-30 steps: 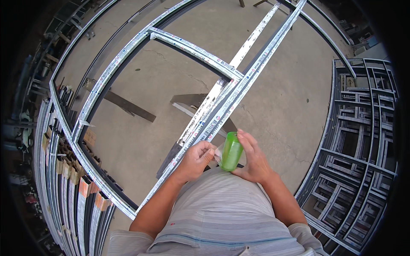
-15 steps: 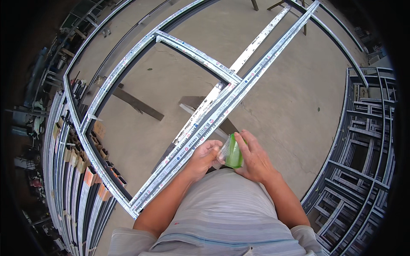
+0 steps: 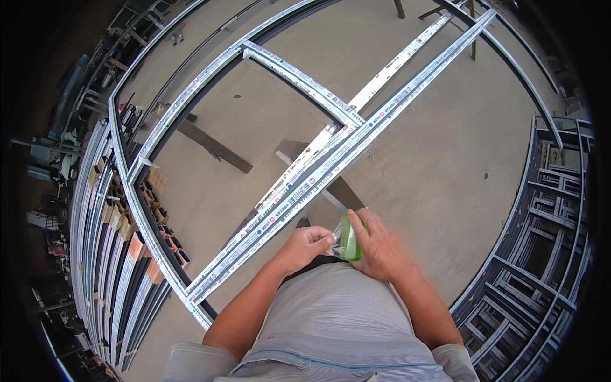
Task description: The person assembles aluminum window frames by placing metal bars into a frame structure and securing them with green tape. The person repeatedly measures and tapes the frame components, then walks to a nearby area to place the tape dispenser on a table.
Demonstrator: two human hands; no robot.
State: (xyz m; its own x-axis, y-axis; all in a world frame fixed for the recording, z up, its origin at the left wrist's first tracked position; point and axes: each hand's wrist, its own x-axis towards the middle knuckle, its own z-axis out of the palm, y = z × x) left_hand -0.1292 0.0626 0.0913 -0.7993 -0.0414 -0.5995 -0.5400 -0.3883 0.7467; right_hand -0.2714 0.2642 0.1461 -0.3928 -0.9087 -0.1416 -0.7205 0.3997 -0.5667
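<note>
In front of my shirt, my right hand (image 3: 380, 249) wraps round a bright green piece, apparently a roll (image 3: 349, 240). Clear plastic film (image 3: 336, 242) stretches from it toward my left hand (image 3: 305, 248), whose thumb and fingers pinch its end. Palm and fingers hide part of the green roll, so its full shape does not show. Just beyond both hands, a long metal frame bar (image 3: 318, 184) covered with printed protective film runs diagonally. It belongs to a large window-like frame with a crossbar (image 3: 299, 79). Neither hand touches the frame.
Dark and whitish support beams (image 3: 215, 145) lie under the frame. Long profiles (image 3: 105, 254) are stacked at the left beside cardboard-wrapped ends (image 3: 137, 247). More assembled frames (image 3: 541, 254) are piled at the right. A concrete floor (image 3: 439, 159) spreads beneath.
The view has shifted, so the frame sits slightly differently. Both hands appear lower in the picture, still holding the green roll and its film. My right hand is a little blurred by motion.
</note>
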